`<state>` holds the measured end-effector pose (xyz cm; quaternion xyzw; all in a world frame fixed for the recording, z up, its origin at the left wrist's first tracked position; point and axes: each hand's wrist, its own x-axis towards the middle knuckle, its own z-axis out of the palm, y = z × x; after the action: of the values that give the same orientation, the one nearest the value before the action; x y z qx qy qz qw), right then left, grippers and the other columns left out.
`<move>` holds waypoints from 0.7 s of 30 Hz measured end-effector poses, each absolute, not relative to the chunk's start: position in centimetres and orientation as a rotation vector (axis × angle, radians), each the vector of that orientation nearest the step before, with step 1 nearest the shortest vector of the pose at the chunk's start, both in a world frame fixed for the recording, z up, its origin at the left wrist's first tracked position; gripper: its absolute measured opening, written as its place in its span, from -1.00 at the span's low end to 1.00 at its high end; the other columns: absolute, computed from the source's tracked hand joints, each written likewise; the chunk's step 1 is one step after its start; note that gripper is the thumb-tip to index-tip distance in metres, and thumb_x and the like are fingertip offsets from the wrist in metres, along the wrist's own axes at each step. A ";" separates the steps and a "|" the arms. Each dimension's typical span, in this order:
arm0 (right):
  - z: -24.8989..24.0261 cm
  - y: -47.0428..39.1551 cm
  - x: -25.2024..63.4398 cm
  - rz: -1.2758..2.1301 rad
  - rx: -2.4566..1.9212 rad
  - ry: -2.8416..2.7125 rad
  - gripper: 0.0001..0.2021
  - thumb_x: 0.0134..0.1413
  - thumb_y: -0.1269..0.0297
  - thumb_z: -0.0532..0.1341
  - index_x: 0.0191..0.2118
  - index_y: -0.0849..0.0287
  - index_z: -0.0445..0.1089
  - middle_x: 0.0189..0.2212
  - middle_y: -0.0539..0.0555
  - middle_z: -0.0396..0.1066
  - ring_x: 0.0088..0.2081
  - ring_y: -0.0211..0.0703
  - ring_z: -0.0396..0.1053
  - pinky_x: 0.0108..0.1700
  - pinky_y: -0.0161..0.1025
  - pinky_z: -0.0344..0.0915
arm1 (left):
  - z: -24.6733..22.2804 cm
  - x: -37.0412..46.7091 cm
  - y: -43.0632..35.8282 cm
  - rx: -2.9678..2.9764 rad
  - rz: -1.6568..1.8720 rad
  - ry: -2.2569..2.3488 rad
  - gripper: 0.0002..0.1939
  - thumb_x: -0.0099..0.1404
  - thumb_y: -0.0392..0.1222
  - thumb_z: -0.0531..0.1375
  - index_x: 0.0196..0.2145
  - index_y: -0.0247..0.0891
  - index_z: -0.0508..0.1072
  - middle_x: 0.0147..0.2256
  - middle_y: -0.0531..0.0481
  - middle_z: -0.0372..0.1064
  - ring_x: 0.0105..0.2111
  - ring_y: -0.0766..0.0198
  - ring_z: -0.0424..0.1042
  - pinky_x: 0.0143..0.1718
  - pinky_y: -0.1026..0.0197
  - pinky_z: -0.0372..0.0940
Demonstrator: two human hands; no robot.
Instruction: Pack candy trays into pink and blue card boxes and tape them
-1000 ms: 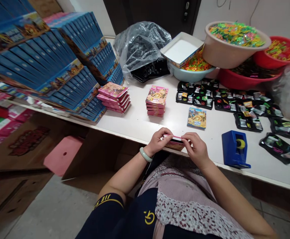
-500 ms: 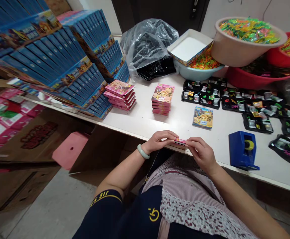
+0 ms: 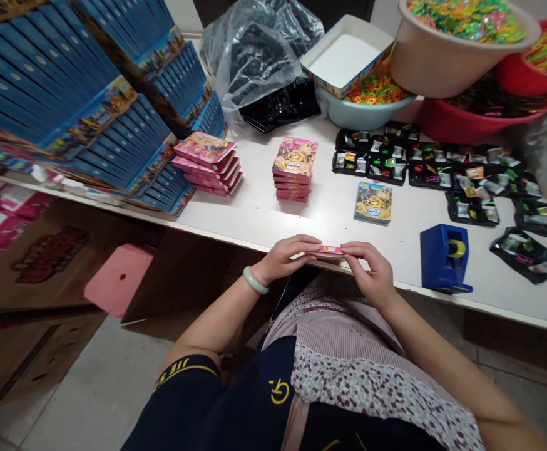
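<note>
A thin pink box is held on edge at the table's front edge. My left hand pinches its left end, and my right hand pinches the right end. Beyond my hands stand a neat stack of pink boxes and, to its left, a looser stack of pink boxes. A blue box lies flat on the white table, right of the neat stack. The blue tape dispenser sits to the right of my right hand.
Tall stacks of blue boxes stand at left. Filled black trays lie at right. Behind are a clear plastic bag, an open carton on a light-blue basin, a beige basin and red basins. Below left is a pink stool.
The view has shifted, so the table's things appear lower and further left. The pink box has tipped, showing its printed side face instead of the dark opening. Both hands keep their hold.
</note>
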<state>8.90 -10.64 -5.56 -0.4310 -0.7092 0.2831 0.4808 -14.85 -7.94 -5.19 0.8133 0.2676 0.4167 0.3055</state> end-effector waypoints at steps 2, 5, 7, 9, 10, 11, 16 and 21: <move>-5.4 -10.6 9.0 0.662 -1.055 -1.771 -0.83 0.27 0.32 0.14 -0.14 0.02 0.47 -0.19 0.11 0.52 -0.11 -0.06 0.48 -0.06 -0.02 0.46 | -5.4 -14.7 -7.9 2.146 1.114 0.739 -0.64 0.34 -0.33 0.16 0.07 -0.09 0.42 -0.03 -0.15 0.47 -0.02 0.23 0.48 -0.01 0.12 0.45; -5.8 -10.6 10.0 0.628 -1.001 -1.925 -0.78 0.28 0.30 0.12 -0.05 -0.01 0.45 -0.09 0.11 0.50 -0.04 -0.06 0.46 0.00 -0.01 0.45 | -5.9 -14.6 -8.1 2.169 1.127 0.752 -0.66 0.37 -0.33 0.12 0.05 -0.11 0.43 0.01 -0.16 0.44 0.01 0.23 0.46 -0.01 0.12 0.44; -6.4 -10.6 10.5 0.615 -0.959 -2.012 -0.76 0.26 0.27 0.15 0.01 -0.02 0.42 -0.01 0.12 0.46 0.01 -0.05 0.43 0.04 0.00 0.43 | -6.3 -14.5 -8.3 2.170 1.143 0.760 -0.69 0.37 -0.33 0.11 0.03 -0.13 0.44 0.01 -0.16 0.44 0.02 0.21 0.45 0.00 0.11 0.43; -7.1 -10.4 10.3 0.603 -0.940 -2.021 -0.74 0.26 0.29 0.15 0.04 -0.03 0.38 0.02 0.12 0.44 0.04 -0.05 0.41 0.06 0.01 0.42 | -6.5 -14.3 -8.3 2.136 1.161 0.814 -0.70 0.36 -0.32 0.13 0.02 -0.16 0.43 -0.04 -0.16 0.45 -0.02 0.21 0.46 0.00 0.10 0.42; -7.4 -10.3 9.9 0.599 -0.943 -1.997 -0.74 0.27 0.31 0.13 0.04 -0.03 0.37 0.01 0.12 0.43 0.05 -0.07 0.41 0.06 0.01 0.41 | -6.5 -14.1 -8.3 2.099 1.181 0.860 -0.70 0.35 -0.30 0.15 0.03 -0.17 0.41 -0.08 -0.15 0.45 -0.05 0.21 0.47 -0.01 0.11 0.42; -7.5 -10.2 9.5 0.598 -0.949 -1.960 -0.74 0.28 0.34 0.10 0.03 -0.03 0.35 -0.01 0.12 0.44 0.04 -0.08 0.41 0.06 0.01 0.41 | -6.5 -13.8 -8.2 2.060 1.205 0.901 -0.69 0.34 -0.28 0.17 0.04 -0.18 0.39 -0.11 -0.14 0.45 -0.08 0.22 0.46 -0.03 0.11 0.41; -6.8 -10.2 10.4 0.623 -1.085 -1.747 -0.60 0.22 0.30 0.17 0.15 0.03 0.17 0.12 0.22 0.29 0.12 -0.03 0.32 -0.01 -0.05 0.43 | -6.1 -11.4 -7.3 2.021 1.306 0.927 -0.75 0.33 -0.30 0.18 -0.04 -0.16 0.45 -0.17 -0.09 0.41 -0.13 0.23 0.42 -0.09 0.13 0.40; -6.0 -12.7 21.0 0.320 -1.564 -1.563 -0.75 0.22 0.22 0.15 0.00 0.09 0.33 -0.11 0.17 0.38 -0.22 -0.10 0.40 -0.17 -0.09 0.43 | -6.9 -8.2 -5.9 2.096 1.506 1.036 -0.72 0.28 -0.34 0.22 -0.06 -0.11 0.47 -0.14 -0.03 0.39 -0.12 0.24 0.42 -0.08 0.11 0.40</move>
<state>20.96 -12.75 -6.04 -0.6292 -0.6289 0.1289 0.4381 -8.23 -5.94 -6.95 0.7414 0.3665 0.5328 0.1794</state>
